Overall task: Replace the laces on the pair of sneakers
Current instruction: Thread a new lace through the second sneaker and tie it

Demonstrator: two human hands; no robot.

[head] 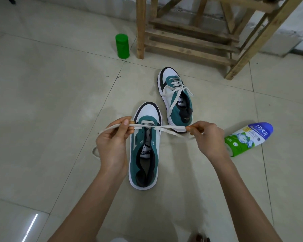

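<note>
Evenness matters: the left hand (112, 145) and right hand (210, 137), held apart, each pinch the white lace (172, 126) and should level both ends across the near sneaker (134, 159).

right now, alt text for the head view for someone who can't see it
A left hand and a right hand each pinch one side of a white lace threaded through the front eyelets of the near sneaker on a tiled floor. The far sneaker is already laced.
</note>
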